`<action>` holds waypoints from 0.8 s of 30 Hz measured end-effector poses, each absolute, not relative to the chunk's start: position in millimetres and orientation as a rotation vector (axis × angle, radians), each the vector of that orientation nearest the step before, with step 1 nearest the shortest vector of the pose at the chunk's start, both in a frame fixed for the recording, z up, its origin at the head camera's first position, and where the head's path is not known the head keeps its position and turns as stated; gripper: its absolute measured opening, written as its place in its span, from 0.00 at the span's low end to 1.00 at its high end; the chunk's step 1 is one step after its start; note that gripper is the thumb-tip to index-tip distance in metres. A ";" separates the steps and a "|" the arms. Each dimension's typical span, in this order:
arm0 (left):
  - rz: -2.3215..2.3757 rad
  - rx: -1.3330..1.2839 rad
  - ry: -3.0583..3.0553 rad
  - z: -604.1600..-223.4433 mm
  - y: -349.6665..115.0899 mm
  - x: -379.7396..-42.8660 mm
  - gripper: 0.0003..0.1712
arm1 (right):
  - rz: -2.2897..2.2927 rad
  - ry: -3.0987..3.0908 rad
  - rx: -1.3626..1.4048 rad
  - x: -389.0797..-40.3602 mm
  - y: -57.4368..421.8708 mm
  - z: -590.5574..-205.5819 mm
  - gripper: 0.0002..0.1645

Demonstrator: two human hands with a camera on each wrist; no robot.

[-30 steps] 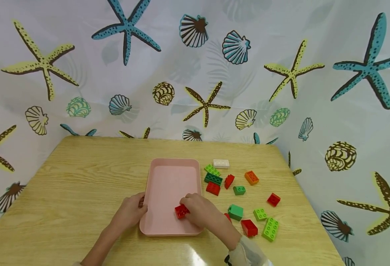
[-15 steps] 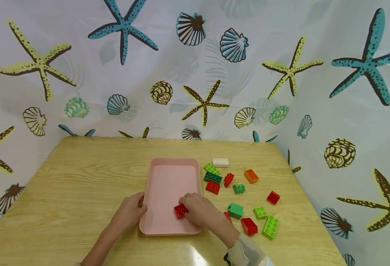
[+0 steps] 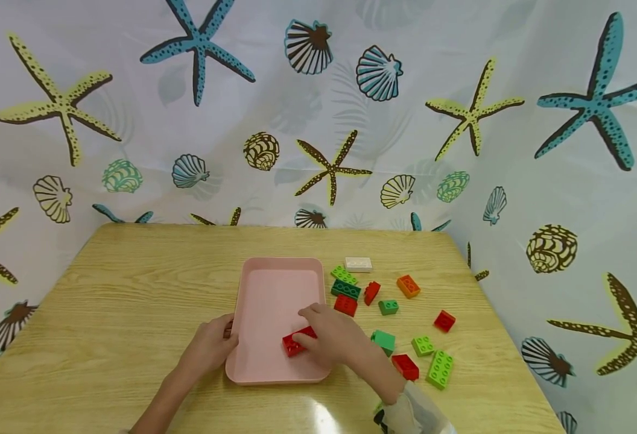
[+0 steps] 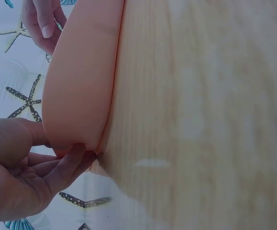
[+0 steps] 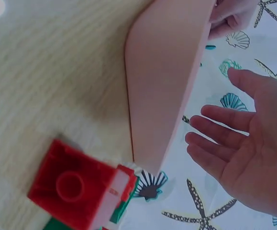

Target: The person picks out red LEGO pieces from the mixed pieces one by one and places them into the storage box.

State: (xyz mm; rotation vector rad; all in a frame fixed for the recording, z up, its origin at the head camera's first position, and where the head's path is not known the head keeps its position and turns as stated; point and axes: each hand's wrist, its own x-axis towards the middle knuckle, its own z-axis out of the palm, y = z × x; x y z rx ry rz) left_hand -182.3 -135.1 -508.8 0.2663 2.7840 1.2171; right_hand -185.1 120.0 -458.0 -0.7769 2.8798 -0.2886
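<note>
A pink tray (image 3: pixel 280 289) lies on the table. My left hand (image 3: pixel 216 342) grips its left side; the left wrist view shows thumb above and fingers under the rim. Inside the tray, near its front, lies a red toy building brick (image 3: pixel 291 345) with studs on top. Just over that brick is my right hand (image 3: pixel 333 337), its thumb covering part of the brick's right end in the head view. From the right wrist camera, the right hand (image 5: pixel 243 143) has fingers spread and nothing in them; the tray wall (image 5: pixel 162 81) hides the brick there.
Right of the tray several loose bricks are scattered: a white one (image 3: pixel 358 264), an orange one (image 3: pixel 408 286), a long lime one (image 3: pixel 440 369), greens and reds. One red brick (image 3: pixel 405 366) sits beside my right forearm. A patterned curtain (image 3: pixel 275 78) surrounds the wooden table (image 3: pixel 155 271).
My right hand has let go of the red brick, its fingers spreading and rising slightly. The brick stays in the tray. My left hand keeps its hold on the tray.
</note>
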 end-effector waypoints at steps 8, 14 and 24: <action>1.206 0.280 2.792 -507.0 -136.1 -181.2 0.24 | -0.354 2.998 -0.726 -192.6 142.1 -445.7 0.24; 1.220 0.291 2.788 -507.4 -136.1 -180.9 0.24 | -0.385 3.034 -0.685 -199.7 154.7 -444.0 0.20; 1.235 0.282 2.776 -507.3 -135.5 -180.7 0.24 | -0.386 2.989 -0.564 -208.3 172.4 -462.1 0.18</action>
